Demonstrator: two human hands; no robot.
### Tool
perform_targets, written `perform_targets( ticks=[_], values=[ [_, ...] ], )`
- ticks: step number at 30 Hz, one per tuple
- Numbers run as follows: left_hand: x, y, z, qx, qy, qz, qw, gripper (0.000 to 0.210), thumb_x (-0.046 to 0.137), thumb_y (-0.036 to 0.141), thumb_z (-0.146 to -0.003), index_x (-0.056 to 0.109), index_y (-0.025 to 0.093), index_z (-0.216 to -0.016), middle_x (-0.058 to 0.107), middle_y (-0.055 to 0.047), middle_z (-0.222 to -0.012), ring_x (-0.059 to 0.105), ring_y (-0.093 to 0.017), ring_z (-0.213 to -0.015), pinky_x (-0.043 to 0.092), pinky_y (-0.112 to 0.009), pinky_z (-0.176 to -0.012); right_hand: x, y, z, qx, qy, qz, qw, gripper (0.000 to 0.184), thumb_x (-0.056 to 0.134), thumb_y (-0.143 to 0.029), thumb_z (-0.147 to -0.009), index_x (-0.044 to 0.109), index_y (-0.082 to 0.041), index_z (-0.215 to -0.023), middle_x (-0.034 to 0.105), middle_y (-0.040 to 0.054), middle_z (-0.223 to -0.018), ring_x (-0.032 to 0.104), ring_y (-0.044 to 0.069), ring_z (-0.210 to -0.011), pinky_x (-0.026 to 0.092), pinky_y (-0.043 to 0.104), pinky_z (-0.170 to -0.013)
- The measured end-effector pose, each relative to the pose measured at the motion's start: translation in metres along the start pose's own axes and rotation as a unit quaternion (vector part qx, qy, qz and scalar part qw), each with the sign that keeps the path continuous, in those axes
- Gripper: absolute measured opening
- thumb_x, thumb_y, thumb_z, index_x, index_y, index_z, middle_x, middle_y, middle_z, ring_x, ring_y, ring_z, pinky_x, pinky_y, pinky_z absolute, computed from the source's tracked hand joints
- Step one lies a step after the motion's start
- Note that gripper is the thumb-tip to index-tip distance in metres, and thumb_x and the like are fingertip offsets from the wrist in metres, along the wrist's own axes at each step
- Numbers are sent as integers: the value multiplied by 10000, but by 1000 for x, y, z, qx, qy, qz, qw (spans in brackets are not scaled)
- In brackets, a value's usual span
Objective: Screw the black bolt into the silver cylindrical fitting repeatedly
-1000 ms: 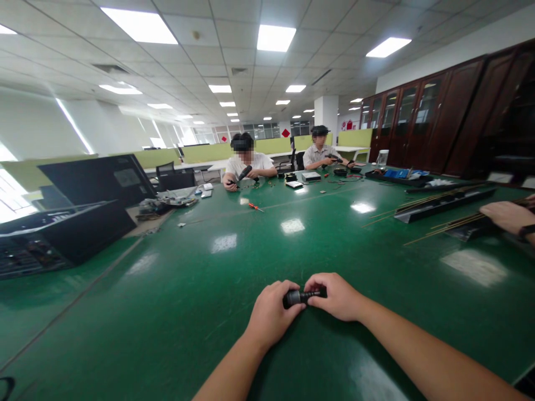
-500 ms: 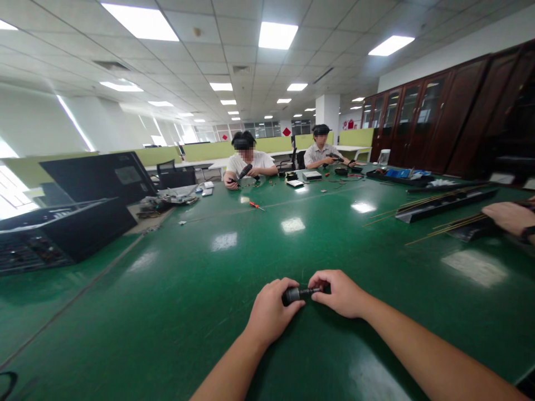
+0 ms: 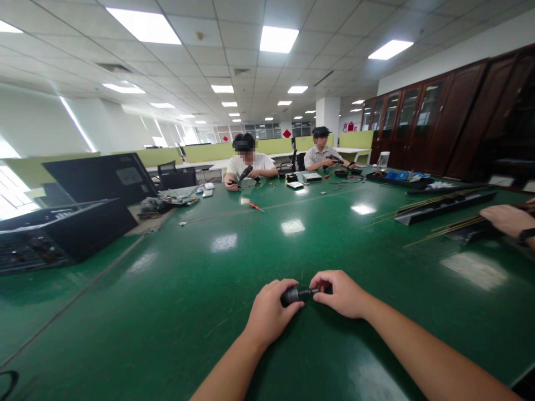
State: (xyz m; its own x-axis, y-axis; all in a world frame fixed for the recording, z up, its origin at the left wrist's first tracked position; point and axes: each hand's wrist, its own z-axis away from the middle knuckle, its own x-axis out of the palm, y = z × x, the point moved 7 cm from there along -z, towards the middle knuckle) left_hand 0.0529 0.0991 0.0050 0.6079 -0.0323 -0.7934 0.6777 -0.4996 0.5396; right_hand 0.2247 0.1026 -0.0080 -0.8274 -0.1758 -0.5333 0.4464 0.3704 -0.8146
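Just above the green tabletop, near its front, lies a dark drill chuck (image 3: 292, 296) with a grey band and a narrow grooved shank (image 3: 309, 292). My left hand (image 3: 271, 312) wraps round the thick body, thumb in front and fingers behind. From the other side, my right hand (image 3: 339, 292) pinches the tip of the shank between thumb and fingertips. The chuck lies roughly level, its shank pointing right. My fingers hide part of the body and the end of the shank.
An orange screwdriver (image 3: 256, 206) rests mid-table. Black computer cases (image 3: 100, 178) stand left. Metal channels (image 3: 443, 206) with thin rods lie right, beside another person's hand (image 3: 505, 217). Two people (image 3: 251, 164) sit opposite with tools, near several small parts and a flat tray (image 3: 376, 177).
Both my hands keep the same hold on the chuck and its shank, with hardly any movement. The view has tilted very slightly.
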Motion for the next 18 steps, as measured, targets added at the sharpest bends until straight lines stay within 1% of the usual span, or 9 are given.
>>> perform_targets(
  ticks=[12,14,16,18],
  values=[
    [-3,0,0,12,13,-11,1000,292,767,242,-756,675,254,-1033,679,-26,-945,621,-229,-911,493,-363,-837,-4,1,0,1,5,9,1000,124,651,-160,-760,702,-167,-873,656,1,-744,588,142,-680,451,250,-657],
    [-7,2,0,38,29,-21,999,290,770,232,-754,681,254,-1029,673,-36,-990,613,-233,-962,492,-374,-878,-7,3,0,-4,4,14,1000,126,650,-160,-761,703,-167,-875,654,0,-738,587,140,-674,451,249,-652],
    [-15,4,2,64,56,-44,995,284,765,226,-756,693,261,-1029,656,-49,-1073,595,-245,-1038,480,-393,-933,-11,6,-1,-5,6,20,1000,131,651,-158,-758,705,-165,-877,656,3,-740,589,140,-672,455,251,-653],
    [-26,1,3,62,81,-57,993,266,734,239,-781,696,264,-1043,640,-56,-1110,595,-248,-1057,478,-401,-951,-16,10,-1,0,13,22,1000,144,652,-159,-756,708,-162,-888,668,11,-757,593,142,-678,460,254,-657]
  ],
)
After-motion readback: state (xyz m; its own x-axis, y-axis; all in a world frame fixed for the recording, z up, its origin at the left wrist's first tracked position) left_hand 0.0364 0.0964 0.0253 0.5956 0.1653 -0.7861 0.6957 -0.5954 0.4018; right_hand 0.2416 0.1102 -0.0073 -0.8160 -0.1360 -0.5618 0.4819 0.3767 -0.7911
